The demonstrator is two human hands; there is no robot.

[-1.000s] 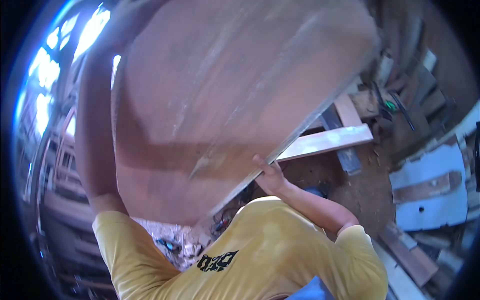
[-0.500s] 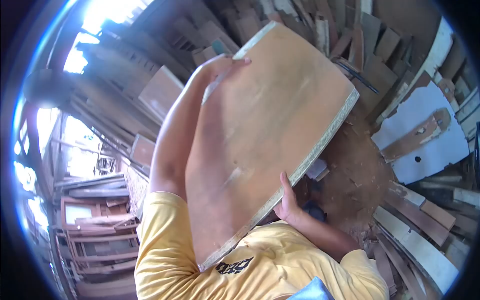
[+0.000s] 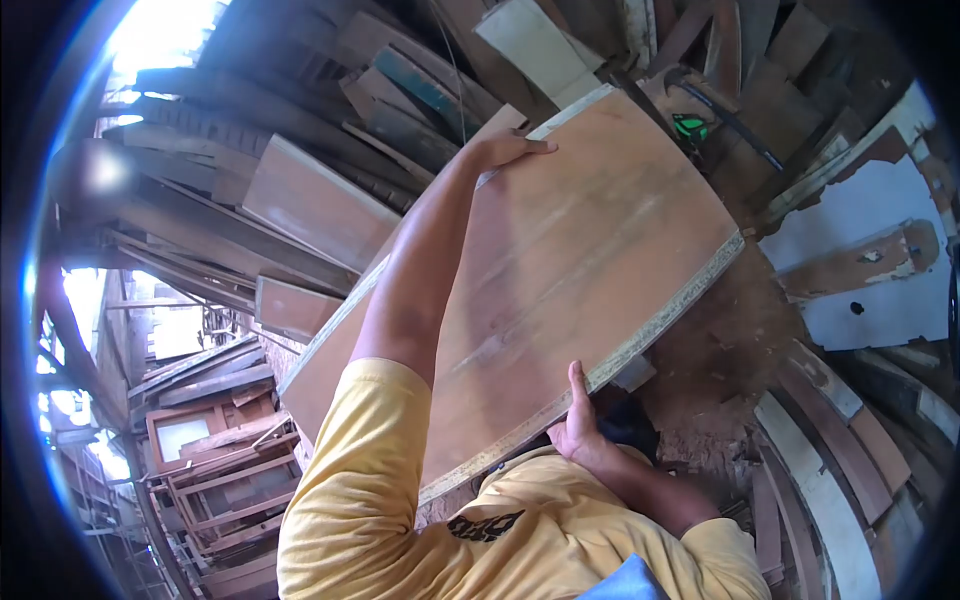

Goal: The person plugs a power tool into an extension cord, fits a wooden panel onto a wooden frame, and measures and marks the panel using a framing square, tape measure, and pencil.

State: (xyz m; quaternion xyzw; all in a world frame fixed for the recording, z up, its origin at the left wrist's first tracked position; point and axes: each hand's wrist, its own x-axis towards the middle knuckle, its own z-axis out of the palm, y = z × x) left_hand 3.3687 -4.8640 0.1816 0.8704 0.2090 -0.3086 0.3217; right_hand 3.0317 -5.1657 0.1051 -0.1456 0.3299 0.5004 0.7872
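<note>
And here we are: a broad particleboard panel is slanting across the front of the worker's yellow shirt, held off the floor between two hands. The left hand is clasping the far long edge, a digit pressing onto the brown face; the fingers behind are hiding from me. Down near the belly, the right hand is bracing the near edge, thumb standing up against it, its other fingers tucking out of sight beneath.

That speckled raw edge is suggesting chipboard: stiff, probably weighty for its size, unlikely to be flexing. The smooth, dusty-looking face is probably offering little grip, while the rough edges should be giving more bite; the corners could be crumbling if knocked. Opposite long edges, close to the balance point, are looking like the best hold.

As for writing, dark lettering is creasing into the shirt's folds, and I'm not making out a word. No label is showing on the panel's visible face.
</note>
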